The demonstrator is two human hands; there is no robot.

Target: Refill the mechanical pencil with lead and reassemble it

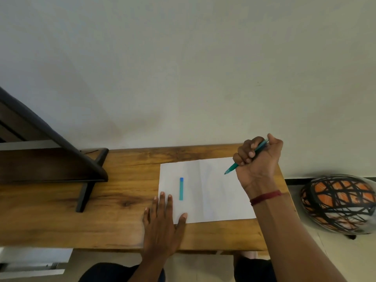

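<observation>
Pencil (232,169), slim translucent teal barrel.

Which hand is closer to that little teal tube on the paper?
Left. The left hand lies flat just beside the teal tube; the right hand grips the pencil across the paper.

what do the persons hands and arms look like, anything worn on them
Both are bare, with no gloves, rings or watch to be seen. The right hand has a dark red thread band wound round its wrist, and the forearm below it shows no sleeve. The left hand has nothing on its wrist, and no sleeve is in view there either.
</observation>
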